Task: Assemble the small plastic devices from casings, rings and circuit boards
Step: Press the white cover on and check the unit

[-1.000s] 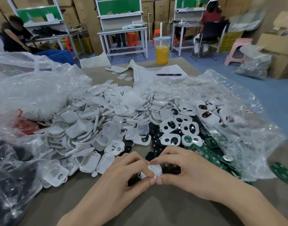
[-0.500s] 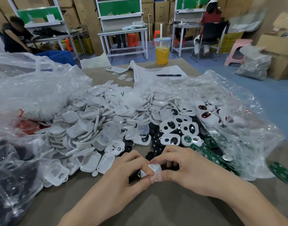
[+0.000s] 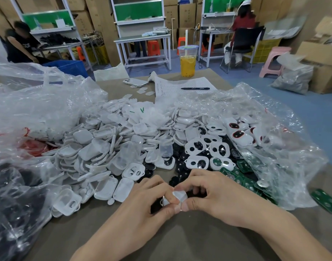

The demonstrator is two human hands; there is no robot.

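Casing [image 3: 180, 196], small and white, sits at 6 o'clock in the view over the brown table [image 3: 189, 242]. It is pinched between the thumbs and curled fingers of the left hand [image 3: 142, 210] and the right hand [image 3: 218, 200]. The fingers cover most of it, so its inside cannot be made out. From it, a heap of white casings [image 3: 105, 147] lies at 10 o'clock. Green circuit boards [image 3: 244, 178] at 2 o'clock lie half under a crumpled clear bag [image 3: 274, 138].
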